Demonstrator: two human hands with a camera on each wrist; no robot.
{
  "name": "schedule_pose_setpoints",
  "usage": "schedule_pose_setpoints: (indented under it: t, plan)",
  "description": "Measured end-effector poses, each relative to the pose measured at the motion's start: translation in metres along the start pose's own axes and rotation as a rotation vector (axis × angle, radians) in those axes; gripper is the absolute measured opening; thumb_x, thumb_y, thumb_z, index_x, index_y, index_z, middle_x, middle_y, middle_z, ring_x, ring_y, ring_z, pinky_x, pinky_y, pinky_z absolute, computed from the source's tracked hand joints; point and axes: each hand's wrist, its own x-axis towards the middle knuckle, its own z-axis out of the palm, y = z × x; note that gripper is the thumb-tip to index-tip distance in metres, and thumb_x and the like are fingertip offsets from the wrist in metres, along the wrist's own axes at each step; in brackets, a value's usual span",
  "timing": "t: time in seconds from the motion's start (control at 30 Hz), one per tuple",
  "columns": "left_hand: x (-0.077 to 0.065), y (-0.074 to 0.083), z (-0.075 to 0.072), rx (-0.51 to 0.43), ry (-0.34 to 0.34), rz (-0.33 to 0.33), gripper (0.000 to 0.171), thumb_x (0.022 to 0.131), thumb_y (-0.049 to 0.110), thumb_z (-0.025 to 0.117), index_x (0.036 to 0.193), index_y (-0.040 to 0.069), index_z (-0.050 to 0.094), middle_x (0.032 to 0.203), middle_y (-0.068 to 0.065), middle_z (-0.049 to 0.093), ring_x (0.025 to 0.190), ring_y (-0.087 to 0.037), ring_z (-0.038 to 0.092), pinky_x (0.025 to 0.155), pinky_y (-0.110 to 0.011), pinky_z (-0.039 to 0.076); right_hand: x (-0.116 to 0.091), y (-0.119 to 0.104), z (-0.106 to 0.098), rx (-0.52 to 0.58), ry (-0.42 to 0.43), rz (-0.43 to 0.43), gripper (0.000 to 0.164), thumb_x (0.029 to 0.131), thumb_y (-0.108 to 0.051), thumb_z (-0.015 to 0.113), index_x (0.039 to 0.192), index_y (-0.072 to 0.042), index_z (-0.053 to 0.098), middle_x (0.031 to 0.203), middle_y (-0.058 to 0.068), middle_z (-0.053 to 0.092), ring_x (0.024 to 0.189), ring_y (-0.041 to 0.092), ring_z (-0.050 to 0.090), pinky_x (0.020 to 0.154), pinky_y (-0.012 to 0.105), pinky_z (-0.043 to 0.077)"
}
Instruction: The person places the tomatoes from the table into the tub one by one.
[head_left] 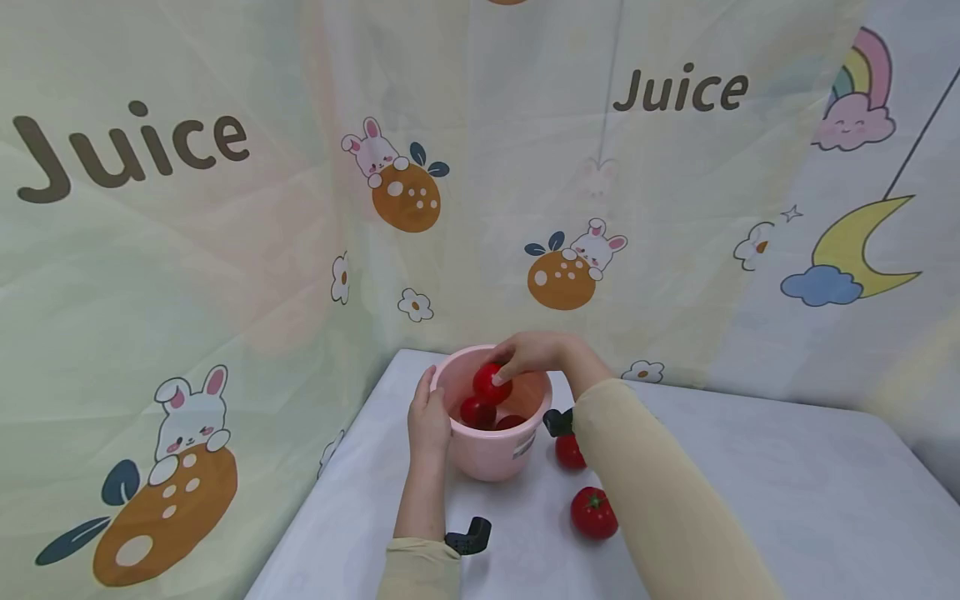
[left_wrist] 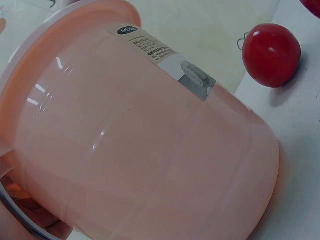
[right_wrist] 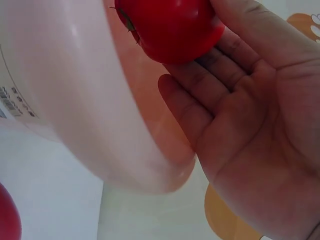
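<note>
A pink plastic bucket (head_left: 487,457) stands upright on the white table, a printed label on its side. My left hand (head_left: 430,421) grips it at the left side, fingers up by the rim; in the left wrist view those fingers (left_wrist: 47,220) are partly hidden behind the bucket and its handle. Over the bucket's mouth, my right hand (head_left: 534,352) holds a red tomato (head_left: 492,383) between thumb and fingers. The right wrist view shows the green calyx of this tomato (right_wrist: 170,30) facing away from the palm. Inside the bucket lie more tomatoes (head_left: 476,412), partly hidden by the wall.
On the table right of the bucket sits one tomato (head_left: 570,452), partly covered by the right wrist camera (head_left: 557,422). Nearer the front is another tomato (head_left: 593,512), beside the right sleeve. A printed cloth (head_left: 480,250) hangs behind the table and along its left.
</note>
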Motion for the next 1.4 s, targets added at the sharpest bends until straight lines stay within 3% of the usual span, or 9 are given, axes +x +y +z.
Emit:
schedule_pose_setpoints:
  t: [0.33, 0.57, 0.73, 0.9, 1.13, 1.4]
  plan:
    - [0.000, 0.000, 0.001, 0.005, -0.007, -0.014, 0.047, 0.103, 0.035, 0.040, 0.149, 0.042, 0.038, 0.157, 0.008, 0.037, 0.149, -0.025, 0.030, 0.113, -0.055, 0.038, 0.004, -0.008, 0.010, -0.072, -0.008, 0.023, 0.050, 0.083, -0.026, 0.079, 0.130, -0.026, 0.064, 0.120, -0.004, 0.064, 0.122, 0.024, 0.051, 0.096, 0.048, 0.055]
    - [-0.001, 0.000, 0.002, 0.004, -0.023, -0.023, 0.046, 0.103, 0.036, 0.039, 0.149, 0.043, 0.037, 0.158, 0.009, 0.037, 0.149, -0.024, 0.029, 0.114, -0.056, 0.037, -0.002, -0.011, 0.017, -0.023, 0.014, 0.018, 0.052, 0.085, -0.024, 0.076, 0.135, -0.025, 0.061, 0.135, -0.001, 0.061, 0.129, 0.025, 0.049, 0.098, 0.048, 0.054]
    - [-0.001, 0.000, 0.002, 0.003, -0.025, -0.023, 0.046, 0.103, 0.038, 0.040, 0.149, 0.043, 0.037, 0.158, 0.009, 0.037, 0.150, -0.025, 0.029, 0.114, -0.056, 0.036, -0.002, -0.009, 0.019, -0.014, 0.021, 0.001, 0.055, 0.083, -0.024, 0.077, 0.136, -0.024, 0.061, 0.136, 0.002, 0.060, 0.128, 0.026, 0.050, 0.097, 0.048, 0.054]
    - [-0.002, 0.000, 0.002, -0.004, -0.025, -0.030, 0.046, 0.103, 0.038, 0.041, 0.149, 0.044, 0.037, 0.157, 0.009, 0.037, 0.149, -0.025, 0.029, 0.113, -0.056, 0.037, 0.001, -0.004, 0.019, -0.024, 0.025, -0.003, 0.054, 0.084, -0.026, 0.077, 0.135, -0.026, 0.061, 0.134, -0.001, 0.061, 0.129, 0.025, 0.049, 0.098, 0.048, 0.054]
    - [-0.002, 0.000, 0.002, -0.007, -0.018, -0.032, 0.046, 0.103, 0.038, 0.040, 0.148, 0.044, 0.037, 0.157, 0.009, 0.038, 0.149, -0.025, 0.030, 0.113, -0.056, 0.038, -0.002, 0.009, 0.016, -0.076, 0.075, -0.066, 0.043, 0.092, -0.032, 0.068, 0.134, -0.029, 0.062, 0.130, -0.009, 0.063, 0.130, 0.021, 0.051, 0.101, 0.046, 0.052]
    - [-0.001, 0.001, 0.001, -0.002, -0.006, -0.018, 0.047, 0.103, 0.037, 0.040, 0.149, 0.043, 0.037, 0.157, 0.010, 0.038, 0.149, -0.024, 0.031, 0.112, -0.053, 0.041, -0.029, 0.030, 0.011, 0.097, 0.184, -0.119, 0.042, 0.092, -0.038, 0.067, 0.133, -0.031, 0.062, 0.133, -0.008, 0.063, 0.129, 0.018, 0.052, 0.103, 0.051, 0.049]
